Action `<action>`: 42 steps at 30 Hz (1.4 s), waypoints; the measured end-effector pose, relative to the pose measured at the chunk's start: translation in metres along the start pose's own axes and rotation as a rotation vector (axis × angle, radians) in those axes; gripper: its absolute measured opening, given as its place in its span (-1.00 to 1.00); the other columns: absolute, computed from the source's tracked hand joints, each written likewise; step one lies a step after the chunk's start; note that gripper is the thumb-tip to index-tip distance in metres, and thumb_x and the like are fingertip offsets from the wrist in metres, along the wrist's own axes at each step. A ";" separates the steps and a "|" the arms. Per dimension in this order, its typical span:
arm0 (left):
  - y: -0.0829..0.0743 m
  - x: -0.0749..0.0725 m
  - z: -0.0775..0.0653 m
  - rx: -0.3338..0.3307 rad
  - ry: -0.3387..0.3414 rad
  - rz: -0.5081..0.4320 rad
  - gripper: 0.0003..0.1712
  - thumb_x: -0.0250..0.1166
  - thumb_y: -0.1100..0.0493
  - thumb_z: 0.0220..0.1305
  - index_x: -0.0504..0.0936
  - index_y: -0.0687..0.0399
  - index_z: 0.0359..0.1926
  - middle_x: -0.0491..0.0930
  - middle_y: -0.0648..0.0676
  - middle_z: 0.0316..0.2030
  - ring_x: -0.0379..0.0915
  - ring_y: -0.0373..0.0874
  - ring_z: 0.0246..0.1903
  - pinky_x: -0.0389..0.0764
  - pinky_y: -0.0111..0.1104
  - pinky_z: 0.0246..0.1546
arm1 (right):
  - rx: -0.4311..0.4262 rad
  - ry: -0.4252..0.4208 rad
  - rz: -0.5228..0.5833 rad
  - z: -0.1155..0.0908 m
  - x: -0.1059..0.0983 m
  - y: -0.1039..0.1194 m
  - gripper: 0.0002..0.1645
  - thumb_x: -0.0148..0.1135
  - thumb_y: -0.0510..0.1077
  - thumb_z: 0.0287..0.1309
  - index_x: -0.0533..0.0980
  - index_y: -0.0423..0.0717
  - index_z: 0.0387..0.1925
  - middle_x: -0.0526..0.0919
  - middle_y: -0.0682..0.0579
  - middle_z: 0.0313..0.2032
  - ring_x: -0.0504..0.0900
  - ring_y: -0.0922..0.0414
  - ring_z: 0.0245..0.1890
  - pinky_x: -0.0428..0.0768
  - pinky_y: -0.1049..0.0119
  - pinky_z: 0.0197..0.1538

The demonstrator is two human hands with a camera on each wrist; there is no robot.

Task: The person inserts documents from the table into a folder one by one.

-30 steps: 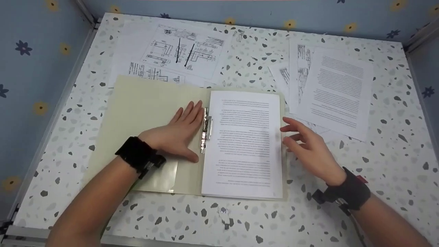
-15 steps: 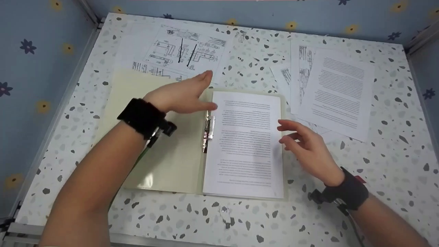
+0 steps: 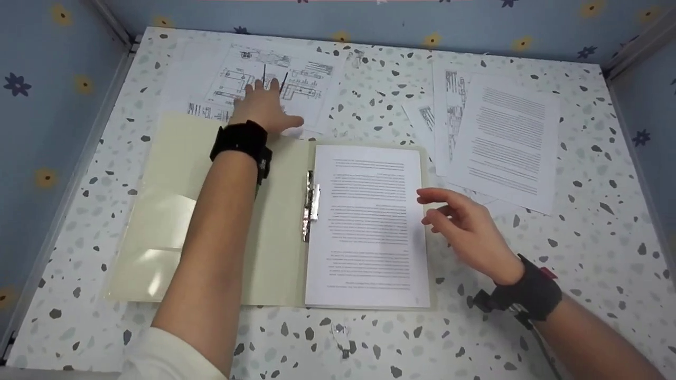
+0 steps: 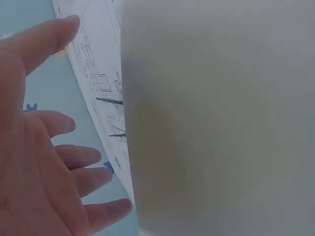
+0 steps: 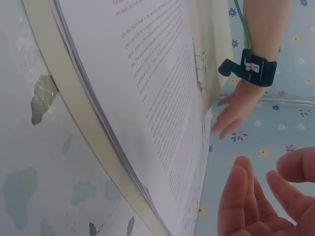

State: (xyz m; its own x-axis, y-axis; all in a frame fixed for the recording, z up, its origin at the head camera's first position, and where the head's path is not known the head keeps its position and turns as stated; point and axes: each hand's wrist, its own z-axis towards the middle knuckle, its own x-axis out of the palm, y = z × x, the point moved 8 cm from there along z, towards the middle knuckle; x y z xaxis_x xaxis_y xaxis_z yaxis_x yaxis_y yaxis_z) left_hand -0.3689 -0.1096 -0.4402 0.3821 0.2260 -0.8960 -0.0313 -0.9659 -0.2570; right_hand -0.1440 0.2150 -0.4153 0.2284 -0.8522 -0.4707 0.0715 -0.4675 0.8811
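Observation:
My left hand (image 3: 261, 108) reaches over the far edge of the open folder (image 3: 280, 211), fingers spread above a sheet with technical drawings (image 3: 311, 108). Two thin black sticks (image 3: 283, 82) lie on that sheet, just past the fingertips. In the left wrist view the same hand (image 4: 49, 147) has its fingers apart with nothing between them. A stack of printed pages (image 3: 364, 227) lies in the folder's right half, beside a metal clip (image 3: 310, 206) on the spine. My right hand (image 3: 465, 224) hovers at the stack's right edge, fingers loosely bent and holding nothing.
More loose printed sheets (image 3: 507, 142) overlap at the back right of the speckled table (image 3: 380, 338). Blue flowered panels (image 3: 369, 24) wall in the back and sides. A small clear object (image 3: 340, 335) lies in front of the folder.
My left hand has lifted from the folder's spine and moved away from me to over the drawing sheet. The right hand stays nearly in place by the page stack.

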 end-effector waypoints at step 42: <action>-0.055 0.010 0.021 0.166 -0.366 0.058 -0.72 0.08 0.40 0.39 0.69 0.31 -0.03 0.69 0.29 -0.19 0.62 0.09 -0.33 0.65 -0.07 -0.27 | 0.010 0.023 0.031 0.003 -0.001 -0.005 -0.61 0.13 -0.21 0.40 0.54 0.04 0.21 0.61 -0.01 0.11 0.66 -0.07 -0.19 0.65 0.30 -0.14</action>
State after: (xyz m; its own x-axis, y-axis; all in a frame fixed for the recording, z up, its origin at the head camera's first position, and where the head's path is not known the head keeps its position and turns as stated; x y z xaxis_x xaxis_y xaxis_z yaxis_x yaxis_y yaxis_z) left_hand -0.3830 -0.0512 -0.4426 0.0225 0.2305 -0.9728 -0.2035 -0.9516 -0.2302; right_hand -0.1472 0.2180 -0.4192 0.2522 -0.8607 -0.4422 0.0547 -0.4436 0.8946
